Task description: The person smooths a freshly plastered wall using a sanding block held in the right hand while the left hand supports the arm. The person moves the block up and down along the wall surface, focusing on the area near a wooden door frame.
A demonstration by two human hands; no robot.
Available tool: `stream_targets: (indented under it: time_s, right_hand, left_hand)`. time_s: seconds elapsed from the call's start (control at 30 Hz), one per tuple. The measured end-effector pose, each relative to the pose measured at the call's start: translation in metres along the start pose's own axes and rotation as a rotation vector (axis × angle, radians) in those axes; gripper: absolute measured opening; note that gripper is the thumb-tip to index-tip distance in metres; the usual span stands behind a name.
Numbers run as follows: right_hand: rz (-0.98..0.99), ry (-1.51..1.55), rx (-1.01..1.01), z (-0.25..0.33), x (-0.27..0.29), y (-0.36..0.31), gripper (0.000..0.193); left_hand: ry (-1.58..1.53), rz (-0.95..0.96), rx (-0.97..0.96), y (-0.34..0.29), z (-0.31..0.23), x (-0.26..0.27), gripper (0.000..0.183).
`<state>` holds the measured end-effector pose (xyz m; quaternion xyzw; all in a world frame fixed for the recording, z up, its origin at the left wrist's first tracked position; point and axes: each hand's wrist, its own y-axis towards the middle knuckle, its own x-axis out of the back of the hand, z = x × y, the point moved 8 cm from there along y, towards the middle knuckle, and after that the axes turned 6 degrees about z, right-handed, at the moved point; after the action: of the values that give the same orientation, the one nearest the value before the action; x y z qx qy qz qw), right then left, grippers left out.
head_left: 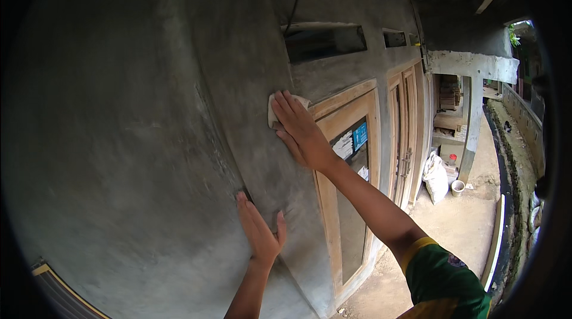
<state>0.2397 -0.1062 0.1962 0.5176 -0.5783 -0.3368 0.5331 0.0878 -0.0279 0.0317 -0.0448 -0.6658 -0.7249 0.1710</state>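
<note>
So the right hand (300, 131) is laid nearly flat over a small off-white pad (273, 117), up on the grey wall (149, 140) just beside the top left corner of the wooden frame (348, 97). Could be cloth or folded paper, can't tell from here. The fingers are stretched out and close together, so it looks like the pad is trapped between hand and wall rather than pinched. Can't see whether anything's tucked under the palm.

The left hand (260, 232) has no tool that I can see. Its fingers are together, thumb sticking out to the side, fingertips at the raised edge (223, 161) running down the wall. Probably there for balance, though that's just my read.

My guess is this is the rubbing-down step on the strip between that edge and the frame. If so, the next stroke calls for even pressure through the flat palm, with the pad fully backed by the fingers. I'd go easy near the wood, since a careless swipe could scuff it.
</note>
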Motion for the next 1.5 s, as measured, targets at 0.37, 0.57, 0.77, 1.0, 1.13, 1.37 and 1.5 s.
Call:
stream_targets:
  time_s: [0.37, 0.57, 0.77, 1.0, 1.13, 1.37, 1.5]
  right_hand:
    - [-0.069, 0.03, -0.003, 0.007, 0.004, -0.005, 0.061]
    - [-0.145, 0.042, -0.021, 0.001, -0.017, 0.017, 0.059]
    - [-0.023, -0.004, -0.077, 0.036, -0.023, -0.044, 0.061]
    - [-0.072, 0.042, -0.023, 0.042, -0.039, 0.003, 0.062]
    - [0.025, 0.072, 0.009, 0.09, -0.045, -0.037, 0.06]
    - [0.027, 0.019, 0.02, 0.081, -0.047, 0.002, 0.064]
    - [0.058, 0.015, -0.014, 0.1, -0.058, -0.014, 0.064]
  left_hand:
    - [-0.173, -0.126, 0.006, 0.04, 0.005, 0.0, 0.076]
    - [-0.233, -0.14, 0.02, 0.038, 0.011, 0.003, 0.07]
    - [-0.362, -0.095, 0.083, 0.045, 0.009, 0.008, 0.067]
    - [-0.723, 0.19, 0.333, 0.036, 0.02, 0.049, 0.065]
    - [-0.203, 0.205, 0.06, 0.014, 0.027, 0.111, 0.063]
    - [0.401, 0.018, 0.074, -0.022, 0.074, 0.148, 0.058]
    - [0.477, 0.07, 0.029, -0.029, 0.076, 0.137, 0.057]
